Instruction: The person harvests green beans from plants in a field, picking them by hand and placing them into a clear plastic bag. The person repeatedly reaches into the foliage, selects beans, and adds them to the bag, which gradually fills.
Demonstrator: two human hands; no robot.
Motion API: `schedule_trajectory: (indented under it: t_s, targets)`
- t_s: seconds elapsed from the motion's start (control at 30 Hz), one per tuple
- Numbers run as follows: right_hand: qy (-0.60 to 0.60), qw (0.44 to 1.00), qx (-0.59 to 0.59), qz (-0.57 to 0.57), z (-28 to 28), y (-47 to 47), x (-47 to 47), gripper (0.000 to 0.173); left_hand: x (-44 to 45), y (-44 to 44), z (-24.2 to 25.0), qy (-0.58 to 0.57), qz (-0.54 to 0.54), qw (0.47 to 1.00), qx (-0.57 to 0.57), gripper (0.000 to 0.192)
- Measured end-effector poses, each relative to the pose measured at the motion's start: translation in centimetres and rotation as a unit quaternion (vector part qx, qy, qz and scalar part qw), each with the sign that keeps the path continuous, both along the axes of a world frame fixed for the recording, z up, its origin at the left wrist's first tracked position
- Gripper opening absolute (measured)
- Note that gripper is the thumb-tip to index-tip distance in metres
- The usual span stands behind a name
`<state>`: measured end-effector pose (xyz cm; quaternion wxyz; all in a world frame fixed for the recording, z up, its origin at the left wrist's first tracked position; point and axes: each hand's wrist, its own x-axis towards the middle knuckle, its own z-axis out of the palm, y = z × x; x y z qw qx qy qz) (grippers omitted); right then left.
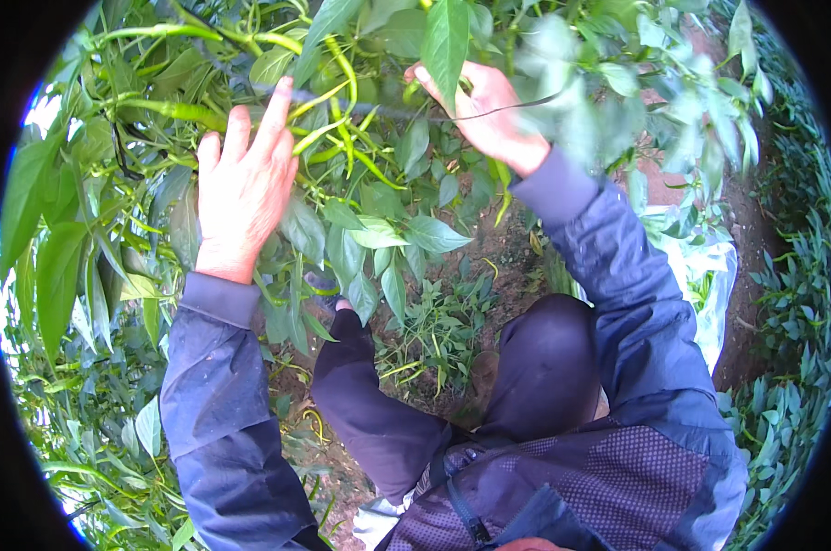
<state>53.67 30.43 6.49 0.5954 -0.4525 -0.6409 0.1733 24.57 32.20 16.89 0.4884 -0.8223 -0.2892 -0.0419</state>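
Note:
My left hand [245, 182] lies against a pepper plant, back up and fingers apart, with its thumb hidden. A long green chili pepper [181, 111] reaches from the left to its fingers. Several more thin peppers [346, 134] hang just right of its fingertips. My right hand [495, 113] is among the upper foliage with its fingers curled. A broad pepper leaf [447, 45] covers part of those fingers, and bits of green show by them; whether they grip anything cannot be told. A thin dark string [505, 109] crosses in front of this hand.
A clear plastic bag [715, 275] with green contents stands on the soil right of my right arm. Low plants and a few fallen peppers [402, 370] lie between my bent legs [546, 365]. Dense pepper rows [794, 303] line both sides. Blurred leaves [560, 89] hang close to the camera.

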Motion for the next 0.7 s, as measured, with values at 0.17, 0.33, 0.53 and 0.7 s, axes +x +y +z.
schedule_trajectory:
  t_s: [0.17,0.33,0.53,0.7]
  targets:
    - [0.109,0.985,0.065,-0.119,4.8,-8.2,0.1,0.034,0.1,-0.1,0.2,0.016,0.009,1.000,0.013,0.020]
    - [0.347,0.935,0.064,-0.041,9.2,-8.2,5.3,0.037,0.0,-0.4,0.1,0.015,0.020,1.000,0.006,0.026]
    - [0.174,0.984,-0.025,0.039,11.9,1.1,8.0,0.019,0.2,-0.5,-0.3,0.014,0.036,0.999,0.004,0.029]
    - [-0.084,0.988,-0.015,-0.125,11.5,11.6,7.0,0.019,0.1,-0.4,-0.4,0.009,0.030,0.999,-0.003,0.028]
